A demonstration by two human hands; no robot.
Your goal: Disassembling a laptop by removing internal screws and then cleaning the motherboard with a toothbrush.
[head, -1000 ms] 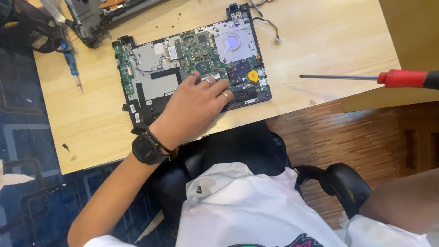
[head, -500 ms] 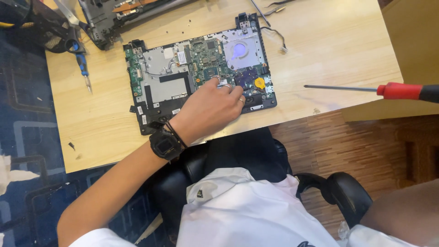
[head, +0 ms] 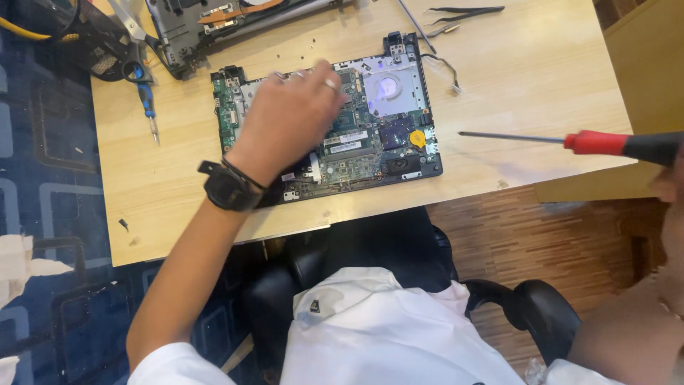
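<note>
While left hand (head: 288,117) rests spread on circuit board (head: 370,135), holding nothing, right hand (head: 670,182) (mostly unseen) grips screwdriver (head: 570,141), well right.

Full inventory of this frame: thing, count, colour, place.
Green laptop circuit board in a black frame: 1, middle of the desk.
Light wooden desk: 1, fills the upper frame.
Red-and-black-handled screwdriver with a long steel shaft: 1, right, tip towards the board.
Small blue-handled screwdriver: 1, desk left.
Black tweezers: 1, top edge.
Dark laptop casing: 1, top left.
Black office chair: 1, below the desk.
Blue patterned carpet: left.
Black wristwatch: 1, left wrist.
Left hand: resting on the board's left half.
Right hand: at the right edge, mostly cropped, at the screwdriver's handle.
</note>
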